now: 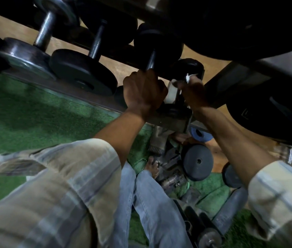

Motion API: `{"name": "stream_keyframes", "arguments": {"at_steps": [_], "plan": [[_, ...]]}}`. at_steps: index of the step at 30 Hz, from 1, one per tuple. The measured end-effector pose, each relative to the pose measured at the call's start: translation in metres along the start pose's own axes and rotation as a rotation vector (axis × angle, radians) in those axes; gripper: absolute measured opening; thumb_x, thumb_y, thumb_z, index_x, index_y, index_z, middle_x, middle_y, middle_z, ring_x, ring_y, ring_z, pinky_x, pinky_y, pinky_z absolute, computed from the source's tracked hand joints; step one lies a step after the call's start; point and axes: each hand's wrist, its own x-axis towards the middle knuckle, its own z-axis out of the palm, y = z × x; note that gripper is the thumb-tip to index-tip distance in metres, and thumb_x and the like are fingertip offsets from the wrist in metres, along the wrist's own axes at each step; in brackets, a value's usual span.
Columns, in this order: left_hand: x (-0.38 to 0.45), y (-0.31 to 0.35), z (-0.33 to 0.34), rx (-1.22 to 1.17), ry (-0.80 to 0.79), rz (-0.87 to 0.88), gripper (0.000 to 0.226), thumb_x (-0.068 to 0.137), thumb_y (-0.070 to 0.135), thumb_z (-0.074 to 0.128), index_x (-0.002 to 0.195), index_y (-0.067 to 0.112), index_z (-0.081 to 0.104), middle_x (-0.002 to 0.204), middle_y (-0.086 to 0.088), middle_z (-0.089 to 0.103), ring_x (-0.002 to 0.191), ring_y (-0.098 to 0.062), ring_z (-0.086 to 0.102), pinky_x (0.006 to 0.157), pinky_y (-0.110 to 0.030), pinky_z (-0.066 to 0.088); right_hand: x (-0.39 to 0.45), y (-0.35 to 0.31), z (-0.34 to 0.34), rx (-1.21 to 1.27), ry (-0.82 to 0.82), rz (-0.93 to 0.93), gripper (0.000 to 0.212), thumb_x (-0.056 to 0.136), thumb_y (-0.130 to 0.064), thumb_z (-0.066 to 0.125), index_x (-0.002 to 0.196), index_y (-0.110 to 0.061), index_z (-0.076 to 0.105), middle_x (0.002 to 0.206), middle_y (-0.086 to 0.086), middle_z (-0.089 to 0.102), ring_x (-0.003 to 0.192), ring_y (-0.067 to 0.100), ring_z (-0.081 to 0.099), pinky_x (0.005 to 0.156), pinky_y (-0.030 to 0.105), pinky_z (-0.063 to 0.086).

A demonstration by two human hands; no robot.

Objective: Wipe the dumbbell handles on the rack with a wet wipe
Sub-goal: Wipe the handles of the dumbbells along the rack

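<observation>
Striped sleeves [73, 185] lead up to the right hand [193, 93] pinching a white wet wipe [189, 78] around the end dumbbell's handle [179, 94], the left hand [143, 90] clenched on the rack [170, 120] just beside, and three handles leftward seemingly await wiping.

Across the top of the frame, rack [80, 94] running from left edge down toward centre. On it, side by side from upper left: first dumbbell [34, 43], second dumbbell [89, 56], third dumbbell [156, 47]. At centre, left hand [143, 90] wrapped round the third dumbbell's handle; just right of it, right hand [193, 92] pinching wipe [189, 78] against a small dumbbell [188, 68]. Upper right: large plates [249, 29]. Below the hands, loose plate [198, 161] on the floor; bars [206, 228] at lower right. Mat [25, 111] at left.
</observation>
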Motion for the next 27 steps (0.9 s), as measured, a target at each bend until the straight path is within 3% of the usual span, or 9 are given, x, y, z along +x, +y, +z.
{"name": "stream_keyframes", "arguments": {"at_steps": [3, 7, 10, 14, 17, 21, 23, 25, 27], "plan": [[0.000, 0.000, 0.000, -0.003, 0.000, 0.000, 0.033, 0.095, 0.037, 0.047, 0.101, 0.013, 0.070, 0.095, -0.013, 0.071, 0.087, -0.032, 0.067, 0.068, -0.035, 0.035, 0.012, -0.005, -0.011, 0.483, 0.038, 0.196, 0.028, 0.076, -0.033, 0.079, 0.093, -0.013, 0.070, 0.096, 0.004, 0.063, 0.097, 0.023, 0.061, 0.091, 0.042, 0.054], [0.001, 0.000, -0.001, -0.024, 0.000, -0.005, 0.029, 0.092, 0.033, 0.049, 0.094, 0.013, 0.070, 0.088, -0.013, 0.070, 0.081, -0.033, 0.066, 0.065, -0.035, 0.035, 0.024, 0.005, -0.010, 0.710, -0.067, 0.208, 0.048, 0.061, -0.031, 0.074, 0.099, -0.004, 0.059, 0.098, 0.016, 0.053, 0.085, 0.030, 0.054, 0.072, 0.035, 0.048], [0.001, 0.001, 0.000, -0.027, -0.001, -0.003, 0.029, 0.092, 0.034, 0.048, 0.091, 0.014, 0.069, 0.086, -0.011, 0.069, 0.079, -0.031, 0.065, 0.066, -0.034, 0.036, 0.038, 0.016, -0.007, 0.807, -0.092, 0.207, 0.059, 0.052, -0.024, 0.075, 0.107, -0.010, 0.057, 0.106, 0.013, 0.053, 0.094, 0.032, 0.053, 0.081, 0.041, 0.046], [0.001, -0.001, 0.002, -0.022, 0.000, -0.006, 0.030, 0.093, 0.035, 0.047, 0.093, 0.014, 0.069, 0.086, -0.010, 0.069, 0.079, -0.030, 0.065, 0.066, -0.034, 0.036, 0.016, 0.001, -0.009, 0.847, -0.084, 0.230, 0.014, 0.078, -0.019, 0.060, 0.070, -0.009, 0.056, 0.072, 0.002, 0.059, 0.075, 0.023, 0.057, 0.071, 0.029, 0.047], [0.002, 0.000, 0.002, -0.013, 0.002, 0.000, 0.031, 0.094, 0.035, 0.047, 0.094, 0.013, 0.069, 0.088, -0.010, 0.070, 0.081, -0.031, 0.066, 0.066, -0.035, 0.034, 0.006, 0.003, -0.011, 0.781, -0.014, 0.254, 0.016, 0.069, -0.019, 0.063, 0.059, -0.019, 0.050, 0.072, -0.001, 0.048, 0.068, 0.017, 0.046, 0.059, 0.028, 0.040], [0.002, -0.001, 0.003, -0.026, 0.001, -0.009, 0.031, 0.094, 0.035, 0.047, 0.095, 0.014, 0.070, 0.087, -0.010, 0.071, 0.079, -0.031, 0.066, 0.065, -0.034, 0.038, -0.003, 0.018, -0.008, 0.374, 0.035, 0.125, 0.010, 0.074, -0.020, 0.058, 0.071, -0.011, 0.062, 0.080, 0.014, 0.057, 0.070, 0.025, 0.053, 0.058, 0.027, 0.042], [0.002, 0.000, 0.001, -0.035, -0.004, -0.014, 0.030, 0.093, 0.034, 0.047, 0.093, 0.014, 0.070, 0.085, -0.010, 0.071, 0.077, -0.031, 0.066, 0.065, -0.035, 0.040, -0.019, 0.030, -0.003, 0.094, 0.094, 0.015, 0.037, 0.080, -0.032, 0.062, 0.108, -0.008, 0.066, 0.107, 0.013, 0.066, 0.095, 0.023, 0.063, 0.077, 0.030, 0.048], [0.001, 0.001, 0.000, -0.046, -0.007, -0.017, 0.030, 0.091, 0.033, 0.048, 0.090, 0.013, 0.070, 0.083, -0.011, 0.070, 0.075, -0.031, 0.066, 0.065, -0.035, 0.042, -0.043, 0.039, 0.001, -0.146, 0.072, -0.145, 0.047, 0.100, -0.036, 0.056, 0.140, -0.011, 0.053, 0.138, 0.005, 0.055, 0.126, 0.018, 0.052, 0.105, 0.032, 0.042], [0.001, 0.001, -0.001, -0.044, -0.003, -0.017, 0.028, 0.091, 0.033, 0.049, 0.087, 0.014, 0.070, 0.082, -0.011, 0.071, 0.075, -0.032, 0.067, 0.064, -0.034, 0.039, -0.061, 0.044, 0.004, -0.356, 0.041, -0.344, 0.060, 0.105, -0.049, 0.039, 0.150, -0.011, 0.045, 0.156, 0.009, 0.042, 0.145, 0.024, 0.037, 0.119, 0.038, 0.030]]}}
